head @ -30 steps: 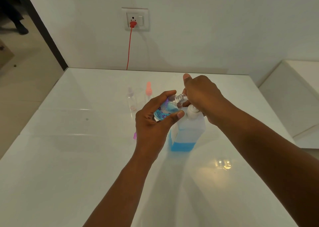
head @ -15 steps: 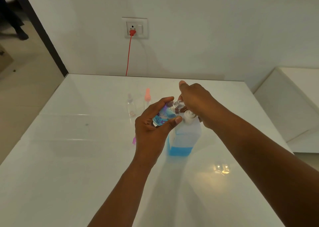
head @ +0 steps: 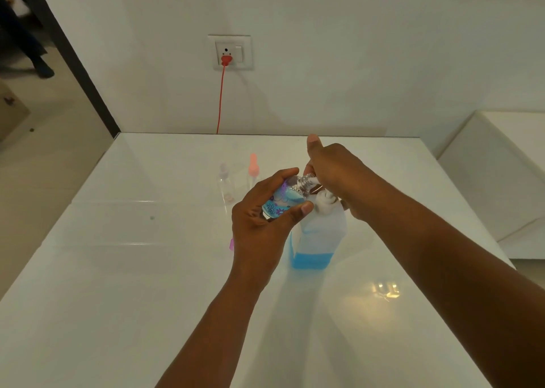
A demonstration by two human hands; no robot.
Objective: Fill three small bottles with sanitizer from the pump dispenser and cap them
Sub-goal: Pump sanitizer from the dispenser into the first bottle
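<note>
My left hand grips a small clear bottle with a blue flowered label, tilted so its open neck points at the pump spout. My right hand rests on top of the pump head of the dispenser, thumb raised; the head itself is hidden under the palm. The dispenser is a translucent jug with blue sanitizer low in its base. Two more small bottles stand behind on the table: a clear one with a pale cap and one with a pink spray cap.
A white glossy table carries everything. A small purple cap peeks out beside my left wrist. A red cord runs from the wall socket down behind the table. A white cabinet stands to the right.
Both hands keep their hold on the bottle and pump. The bottle's neck stays at the spout; my head has tilted, shifting the scene slightly downward in view.
</note>
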